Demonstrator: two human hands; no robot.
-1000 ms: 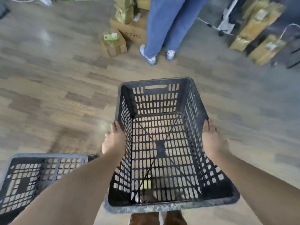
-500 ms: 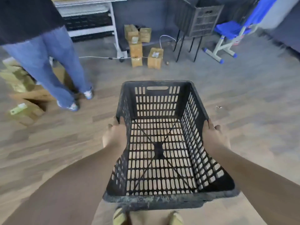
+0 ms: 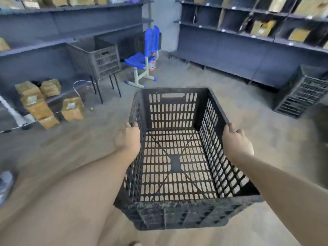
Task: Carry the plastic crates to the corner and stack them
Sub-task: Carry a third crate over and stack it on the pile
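Observation:
I hold a black slotted plastic crate (image 3: 173, 112) in front of me, off the floor and empty. My left hand (image 3: 128, 139) grips its left rim, and my right hand (image 3: 237, 142) grips its right rim. A stack of dark crates (image 3: 300, 93) stands on the floor at the right by the shelving. Another dark crate (image 3: 96, 55) sits on a thin-legged stand at the back left.
A blue chair (image 3: 143, 56) stands in the far corner between two runs of dark shelving (image 3: 230, 41). Several brown cardboard boxes (image 3: 40, 102) lie on the floor at the left, with a white cable beside them. Open wooden floor stretches ahead toward the corner.
My view has swung right and lifted: the person in jeans and the floor crate have left view, and the corner with chair and shelving now faces me. Both hands keep their grip.

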